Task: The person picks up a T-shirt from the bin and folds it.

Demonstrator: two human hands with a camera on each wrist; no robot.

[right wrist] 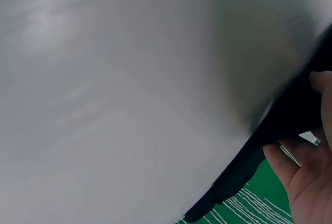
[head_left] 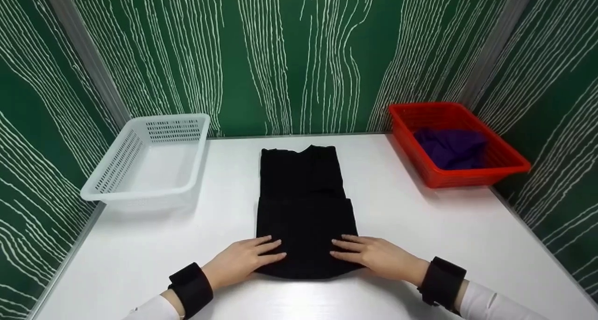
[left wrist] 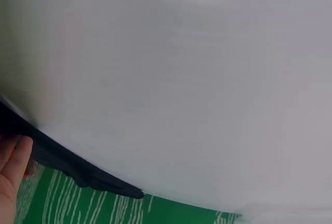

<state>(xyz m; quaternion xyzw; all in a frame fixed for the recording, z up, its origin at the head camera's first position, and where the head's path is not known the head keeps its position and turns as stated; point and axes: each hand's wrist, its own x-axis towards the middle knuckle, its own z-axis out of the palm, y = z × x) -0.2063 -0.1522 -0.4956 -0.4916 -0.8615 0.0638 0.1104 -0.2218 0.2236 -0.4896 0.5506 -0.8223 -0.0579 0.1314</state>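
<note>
A black garment (head_left: 306, 231) lies on the white table, folded into a long narrow shape. Its nearer part is doubled over the farther part, and the near edge bows toward the person. On its near left side rests the left hand (head_left: 245, 260), fingers extended across the cloth. The right hand (head_left: 373, 254) lies on the near right side, its fingers also stretched over the fabric. In the left wrist view the left fingers (left wrist: 16, 159) touch the dark cloth. The right wrist view has the right hand (right wrist: 311, 177) against the garment's edge (right wrist: 280, 115).
On the left of the table (head_left: 224, 170) stands a white perforated basket (head_left: 201, 156) with nothing visible in it. A red basket (head_left: 481, 173) at the back right holds a purple cloth (head_left: 451, 147). Green walls (head_left: 299, 67) with white wavy lines enclose the back and sides.
</note>
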